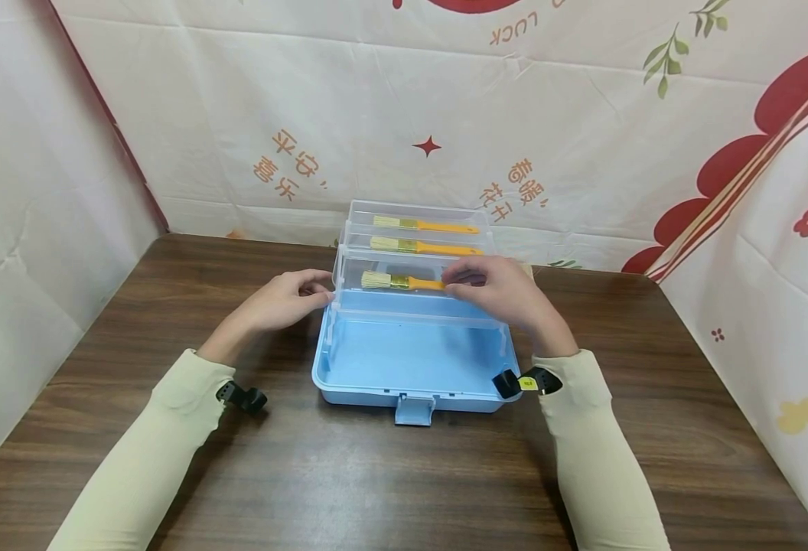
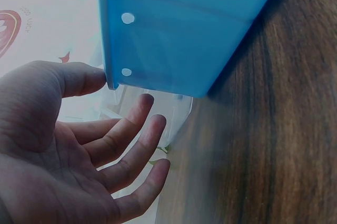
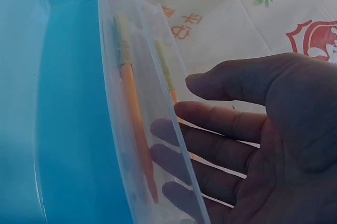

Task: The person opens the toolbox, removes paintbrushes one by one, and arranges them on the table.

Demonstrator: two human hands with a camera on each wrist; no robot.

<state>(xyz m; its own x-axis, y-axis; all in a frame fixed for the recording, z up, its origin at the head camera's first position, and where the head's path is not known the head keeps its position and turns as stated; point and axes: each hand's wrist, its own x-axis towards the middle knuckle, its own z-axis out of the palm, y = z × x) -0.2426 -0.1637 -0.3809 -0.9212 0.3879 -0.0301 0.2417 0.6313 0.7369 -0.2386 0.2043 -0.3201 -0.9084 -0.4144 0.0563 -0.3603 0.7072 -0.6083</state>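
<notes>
A light blue plastic box (image 1: pixel 404 398) stands on the table with its front latch (image 1: pixel 414 412) hanging down. Behind its blue base rise three clear stepped trays, each bearing a paintbrush with a yellow handle: a front brush (image 1: pixel 397 281), a middle brush (image 1: pixel 425 246) and a back brush (image 1: pixel 426 225). My left hand (image 1: pixel 283 301) is at the box's left side, thumb tip at the blue rim (image 2: pixel 109 77), other fingers loosely bent. At the right end of the front tray (image 3: pixel 118 116), my right hand (image 1: pixel 496 287) has its fingers spread, several showing through the clear plastic, thumb apart from them.
The dark wooden table (image 1: pixel 369 490) extends around the box. A white printed cloth (image 1: pixel 404 99) hangs close behind the trays, with more cloth at both sides. Black cameras are strapped on both wrists over pale sleeves (image 1: pixel 149 451).
</notes>
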